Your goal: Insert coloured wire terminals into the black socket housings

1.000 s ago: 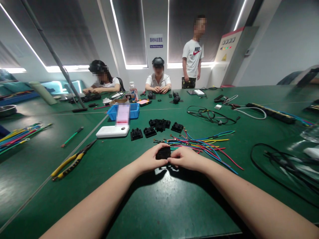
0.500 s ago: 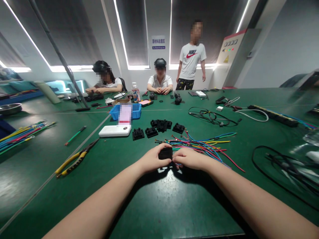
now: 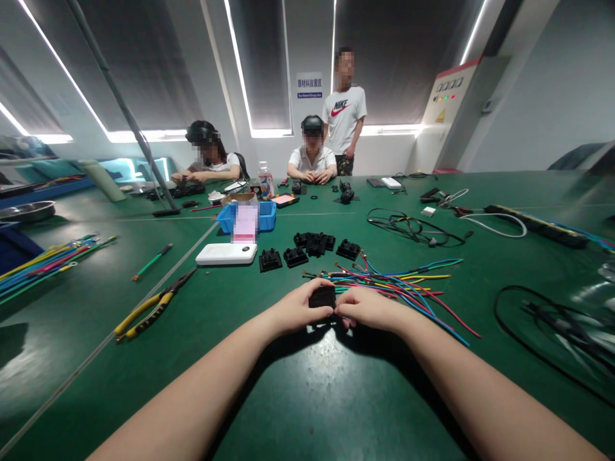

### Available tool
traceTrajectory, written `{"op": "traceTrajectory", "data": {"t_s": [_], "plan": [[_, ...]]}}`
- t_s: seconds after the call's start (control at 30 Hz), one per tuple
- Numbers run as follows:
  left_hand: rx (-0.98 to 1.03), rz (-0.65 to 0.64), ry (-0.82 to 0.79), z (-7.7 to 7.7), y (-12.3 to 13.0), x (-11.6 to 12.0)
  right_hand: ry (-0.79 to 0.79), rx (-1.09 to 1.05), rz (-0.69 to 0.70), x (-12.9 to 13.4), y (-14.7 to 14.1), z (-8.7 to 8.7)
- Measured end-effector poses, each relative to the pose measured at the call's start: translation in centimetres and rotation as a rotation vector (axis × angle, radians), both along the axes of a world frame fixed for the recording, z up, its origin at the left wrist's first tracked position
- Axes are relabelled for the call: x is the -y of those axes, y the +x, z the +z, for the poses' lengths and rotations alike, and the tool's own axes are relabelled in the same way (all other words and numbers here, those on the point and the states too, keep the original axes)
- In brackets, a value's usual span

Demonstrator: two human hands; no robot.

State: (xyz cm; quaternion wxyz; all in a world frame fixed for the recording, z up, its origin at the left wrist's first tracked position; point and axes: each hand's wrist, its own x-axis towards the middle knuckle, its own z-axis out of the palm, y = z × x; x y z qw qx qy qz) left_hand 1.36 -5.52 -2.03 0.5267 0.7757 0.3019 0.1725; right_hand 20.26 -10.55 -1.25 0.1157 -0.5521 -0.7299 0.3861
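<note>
A small black plastic housing is held just above the table, its flat ribbed side facing up. My left hand is closed on it, thumb along the near edge and fingers over the far edge. With its fingertips pinched, my right hand grips the housing's right edge; anything smaller between those fingers is hidden. Behind my right hand lies a loose bundle of coloured wires with metal terminals at their ends. Several similar black plastic housings sit farther back on the table.
Pliers with yellow-black handles, a green wire and another wire bundle lie left. A white power bank stands before a blue bin. Black cables lie right. Two seated people and one standing person are across the table.
Both hands keep nearly the same grip on the black plastic housing. A blue wire's end beside my right forearm has shifted right and nearer. The standing person has moved left; the view has shifted slightly.
</note>
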Motion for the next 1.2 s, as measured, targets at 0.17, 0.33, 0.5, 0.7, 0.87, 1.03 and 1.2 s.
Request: {"op": "traceTrajectory", "data": {"t_s": [0.17, 0.33, 0.5, 0.7, 0.87, 1.03, 1.2], "plan": [[-0.038, 0.059, -0.066, 0.0, 0.6, 0.0, 0.078, -0.011, -0.009, 0.4, 0.2, -0.9], [-0.089, 0.087, -0.13, 0.9, 1.3, 0.0, 0.111, -0.016, -0.005, 0.4, 0.5, -1.0], [-0.084, 0.107, -0.147, 1.0, 1.5, 0.1, 0.157, 0.019, -0.013, 0.4, 0.4, -0.9], [-0.038, 0.092, -0.088, 0.3, 0.9, 0.1, 0.227, 0.062, 0.029, 0.8, 0.1, -0.4], [-0.026, 0.062, -0.021, 0.1, 0.2, -0.1, 0.26, 0.101, 0.068, 0.9, 0.2, -0.2], [-0.048, -0.001, 0.051, 0.0, -0.1, -0.2, 0.291, 0.134, 0.092, 0.8, 0.3, -0.4], [-0.007, -0.045, 0.236, 0.1, -0.1, 0.0, 0.339, 0.157, 0.085, 0.9, 0.5, -0.6]]}}
